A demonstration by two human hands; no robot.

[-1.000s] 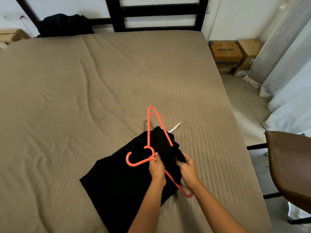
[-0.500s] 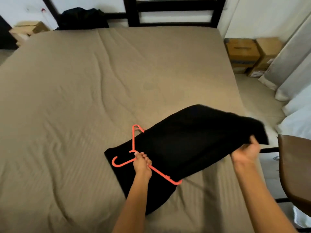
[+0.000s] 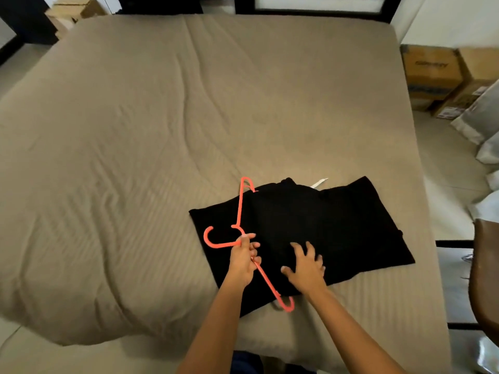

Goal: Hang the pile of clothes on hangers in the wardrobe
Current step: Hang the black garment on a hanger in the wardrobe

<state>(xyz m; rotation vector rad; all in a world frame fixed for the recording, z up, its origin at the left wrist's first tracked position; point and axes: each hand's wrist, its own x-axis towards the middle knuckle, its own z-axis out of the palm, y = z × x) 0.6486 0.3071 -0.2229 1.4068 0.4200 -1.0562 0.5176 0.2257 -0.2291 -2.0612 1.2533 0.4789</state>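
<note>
A black garment (image 3: 337,228) lies spread flat on the beige bed (image 3: 162,117), near its right front corner. An orange plastic hanger (image 3: 240,209) lies across the garment's left part, its hook pointing left. My left hand (image 3: 244,259) grips the hanger just below the hook. My right hand (image 3: 306,265) rests on the black cloth with its fingers spread, holding nothing. A small white tag (image 3: 318,182) sticks out from the garment's far edge.
Cardboard boxes (image 3: 432,74) stand on the floor to the right of the bed, with pale curtains (image 3: 486,136) beyond them. A brown chair (image 3: 486,268) is at the right edge. More boxes (image 3: 73,9) sit at the far left. A dark headboard (image 3: 318,9) runs behind.
My right hand flipped the folded black garment open to the right, let go of its edge and came back onto the cloth beside the hanger. My left hand kept hold of the hanger.
</note>
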